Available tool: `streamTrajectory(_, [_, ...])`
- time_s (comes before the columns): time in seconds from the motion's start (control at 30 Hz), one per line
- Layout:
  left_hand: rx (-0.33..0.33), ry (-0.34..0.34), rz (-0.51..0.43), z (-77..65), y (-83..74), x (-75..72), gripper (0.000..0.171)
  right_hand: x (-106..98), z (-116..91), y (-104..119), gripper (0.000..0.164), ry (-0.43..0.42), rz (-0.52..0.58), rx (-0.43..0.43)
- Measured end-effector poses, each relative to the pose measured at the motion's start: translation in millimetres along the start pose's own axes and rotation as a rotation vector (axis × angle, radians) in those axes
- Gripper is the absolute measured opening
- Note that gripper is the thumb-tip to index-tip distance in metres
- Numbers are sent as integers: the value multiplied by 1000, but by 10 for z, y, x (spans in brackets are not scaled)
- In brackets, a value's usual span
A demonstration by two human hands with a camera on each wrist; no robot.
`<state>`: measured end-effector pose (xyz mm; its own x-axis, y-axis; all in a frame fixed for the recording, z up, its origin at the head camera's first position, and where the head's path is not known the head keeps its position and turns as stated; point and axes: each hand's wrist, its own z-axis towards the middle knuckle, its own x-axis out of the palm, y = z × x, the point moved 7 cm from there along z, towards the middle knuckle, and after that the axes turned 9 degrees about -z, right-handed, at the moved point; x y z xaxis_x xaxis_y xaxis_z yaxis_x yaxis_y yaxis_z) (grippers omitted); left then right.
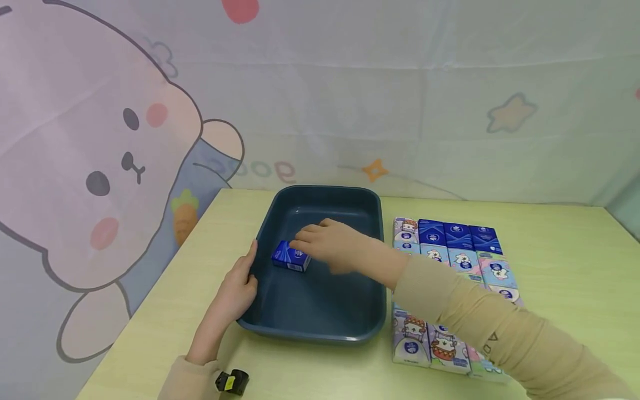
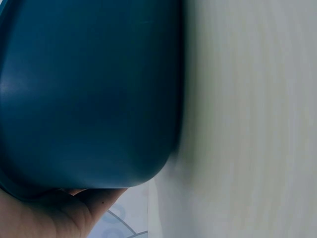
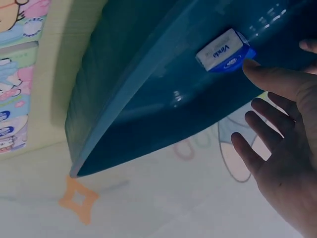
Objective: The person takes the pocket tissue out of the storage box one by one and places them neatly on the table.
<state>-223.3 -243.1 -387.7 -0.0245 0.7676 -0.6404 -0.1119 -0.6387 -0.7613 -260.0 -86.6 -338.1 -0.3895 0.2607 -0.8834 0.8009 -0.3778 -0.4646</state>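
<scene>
A dark blue plastic tub (image 1: 320, 311) stands on the table, with one small blue-and-white tissue pack (image 1: 286, 256) lying in its left part. My left hand (image 1: 239, 290) holds the tub's left side at the rim; the left wrist view shows that hand (image 2: 54, 215) against the outer wall, its fingers partly hidden. Over the tub, my right hand (image 1: 332, 244) is beside the pack. In the right wrist view the same hand (image 3: 285, 178) has loosely spread fingers, and its thumb is close to the pack (image 3: 225, 51); whether they touch, I cannot tell.
Right of the tub, tissue packs (image 1: 465, 260) lie in rows, some dark blue, others with cartoon prints; my right forearm covers part of them. A small black object (image 1: 233, 382) is beside my left sleeve. A printed cloth (image 1: 350, 111) hangs behind the pale green table (image 1: 565, 266).
</scene>
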Motion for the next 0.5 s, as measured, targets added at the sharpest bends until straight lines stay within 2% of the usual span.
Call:
streamTrajectory(0.1, [-8,2,-1,1,22,-16,67,41,123,87,72,10,-86,-17])
streamTrajectory(0.3, [23,-8,9,6,1,-16,66,134,333,197,73,47,-231,-29])
streamTrajectory(0.5, [27,-7,17,-10,6,-2,66,265,530,239,79,131,-303,-22])
